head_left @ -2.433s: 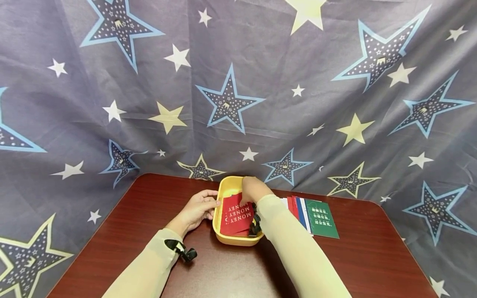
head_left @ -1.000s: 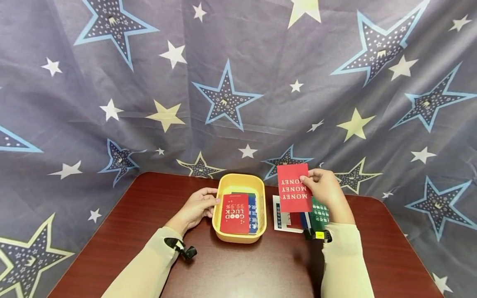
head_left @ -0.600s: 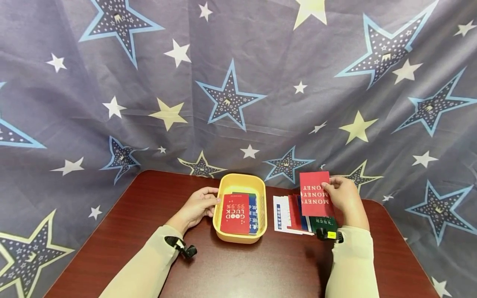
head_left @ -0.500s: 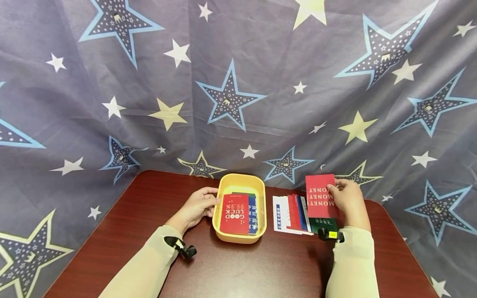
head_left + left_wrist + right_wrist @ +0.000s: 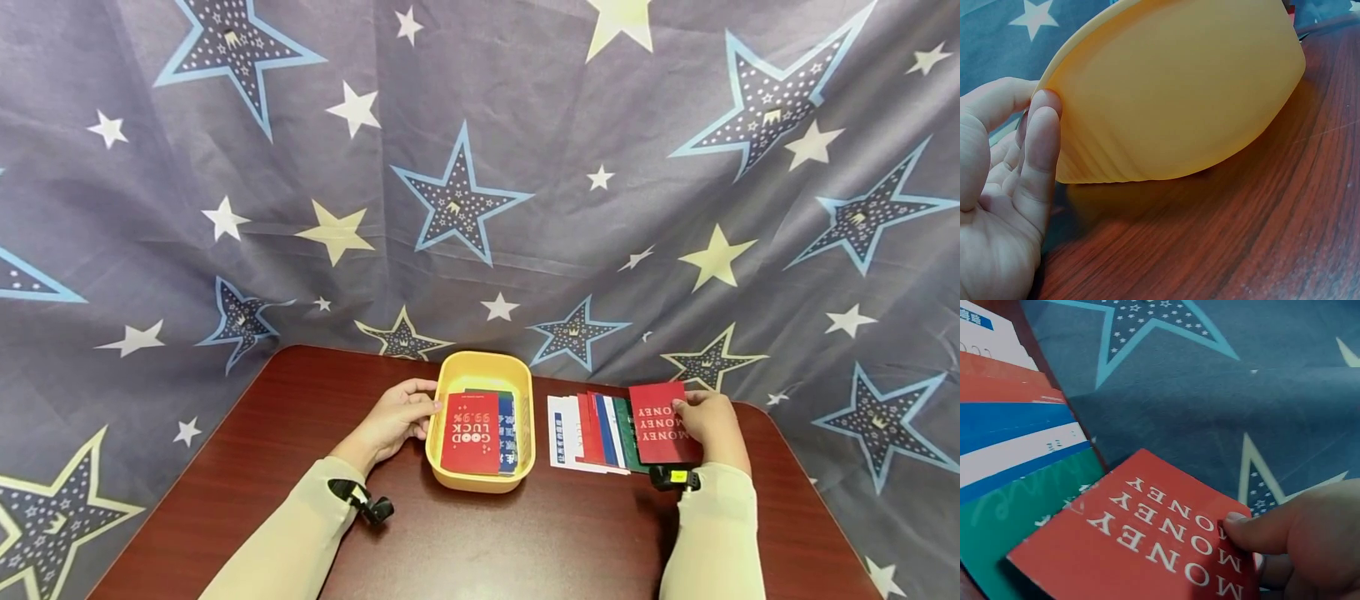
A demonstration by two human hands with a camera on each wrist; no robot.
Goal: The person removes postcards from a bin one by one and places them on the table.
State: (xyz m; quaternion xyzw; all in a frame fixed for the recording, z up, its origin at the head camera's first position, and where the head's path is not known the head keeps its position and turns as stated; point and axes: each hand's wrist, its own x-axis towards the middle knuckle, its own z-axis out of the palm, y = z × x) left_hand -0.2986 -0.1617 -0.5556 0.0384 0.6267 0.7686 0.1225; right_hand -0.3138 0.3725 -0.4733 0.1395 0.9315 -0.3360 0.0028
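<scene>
A red card (image 5: 660,423) printed "MONEY" in white is pinched at its right edge by my right hand (image 5: 712,421), thumb on the printed face. In the right wrist view the card (image 5: 1160,531) overlaps the green card (image 5: 1035,500) at the end of a fanned row. My left hand (image 5: 390,421) holds the left side of a yellow plastic basket (image 5: 480,483), fingertips at its rim and outer wall in the left wrist view. Inside the basket lie a red "GOOD LUCK" card (image 5: 470,433) and a blue card (image 5: 507,433), with a bit of green behind.
Fanned cards lie right of the basket: a white card (image 5: 562,433) at the left, then red cards (image 5: 590,437), blue and white ones, and green. The brown table (image 5: 450,550) ends at a grey star-patterned cloth (image 5: 450,83) behind it.
My right hand took the red "MONEY" card out of the basket and carried it right, then lowered it past the green card. The left hand stays at the basket.
</scene>
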